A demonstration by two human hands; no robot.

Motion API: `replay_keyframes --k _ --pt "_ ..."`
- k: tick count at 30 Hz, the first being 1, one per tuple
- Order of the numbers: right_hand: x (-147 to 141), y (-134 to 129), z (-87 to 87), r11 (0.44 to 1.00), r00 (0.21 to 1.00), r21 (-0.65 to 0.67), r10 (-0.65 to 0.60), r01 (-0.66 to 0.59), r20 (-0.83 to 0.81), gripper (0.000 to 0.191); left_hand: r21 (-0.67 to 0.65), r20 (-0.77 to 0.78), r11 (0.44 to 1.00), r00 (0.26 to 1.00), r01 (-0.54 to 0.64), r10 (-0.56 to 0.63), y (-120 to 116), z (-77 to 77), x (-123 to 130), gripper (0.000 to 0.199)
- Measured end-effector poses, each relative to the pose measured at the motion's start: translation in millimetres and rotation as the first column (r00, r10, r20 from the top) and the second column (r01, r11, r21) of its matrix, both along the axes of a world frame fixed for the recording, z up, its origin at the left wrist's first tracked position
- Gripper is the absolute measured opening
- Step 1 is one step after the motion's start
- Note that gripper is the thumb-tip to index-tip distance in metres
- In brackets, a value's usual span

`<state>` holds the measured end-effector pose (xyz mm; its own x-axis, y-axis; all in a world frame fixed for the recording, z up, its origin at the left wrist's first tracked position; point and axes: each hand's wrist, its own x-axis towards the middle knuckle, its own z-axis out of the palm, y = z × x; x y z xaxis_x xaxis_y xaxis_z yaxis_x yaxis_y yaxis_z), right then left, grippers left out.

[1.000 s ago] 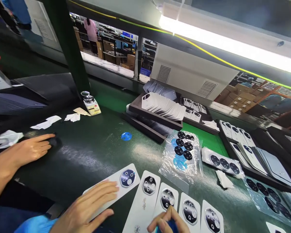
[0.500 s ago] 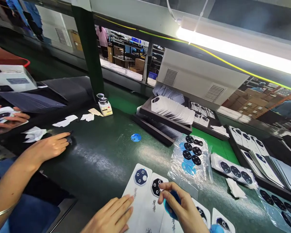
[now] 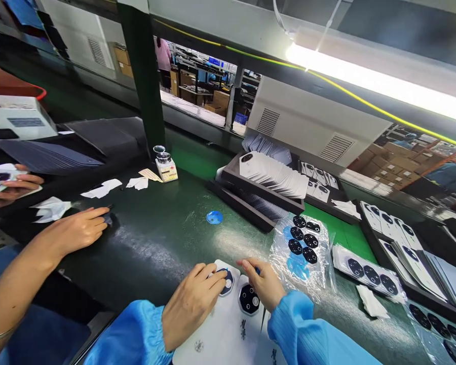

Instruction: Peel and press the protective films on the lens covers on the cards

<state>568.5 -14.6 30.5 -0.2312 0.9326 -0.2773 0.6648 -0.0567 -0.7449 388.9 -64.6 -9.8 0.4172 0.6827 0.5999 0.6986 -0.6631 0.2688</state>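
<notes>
the white phone back cover (image 3: 228, 324) lies flat on the dark green belt (image 3: 155, 248), right at the near edge, just under my two hands. it has a round dark camera ring (image 3: 226, 282) near its top end. my left hand (image 3: 192, 304) lies on the cover with the fingers curled loosely, and one fingertip presses on that ring. it is not clamped around anything, just pushing down. my right hand (image 3: 264, 284) sits just beside it, fingers bent over a small blue bit that i can hardly see, so i cannot tell if it is pinching it or only touching. under that hand is a second white cover (image 3: 251, 317) with a black ring (image 3: 249, 299), touching the first cover side by side.

just right of my hands is a clear plastic bag (image 3: 302, 248) with black round pieces and blue film on it. a small blue round sticker (image 3: 215, 217) lies alone on the belt, further back. behind it is a dark tray (image 3: 258, 190) full of white covers leaning in a row. more trays with covers are far to the right (image 3: 406, 243).

on the left, another person's hand (image 3: 74, 230) rests on the belt, well apart from mine. white paper scraps (image 3: 101, 188) lie near it. a little bottle on a small box (image 3: 165, 165) stands by the green post (image 3: 142, 76).
</notes>
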Motion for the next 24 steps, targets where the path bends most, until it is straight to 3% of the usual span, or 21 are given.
replay_keyframes --k 10,15,24 --pt "-15 3 5.3 0.998 0.974 0.014 0.064 -0.068 0.218 0.025 -0.021 -0.046 1.0 0.999 -0.014 0.013 1 0.3 3 0.03" --pt "-23 4 3.4 0.989 0.953 0.065 0.11 -0.134 0.282 0.016 -0.079 0.037 0.997 0.999 0.005 -0.002 1 4.4 -1 0.03" --pt "-25 3 -15.0 0.948 0.931 0.19 0.19 -0.257 0.31 0.021 0.021 0.039 0.993 0.993 0.113 -0.113 -42 -7.4 -13 0.031"
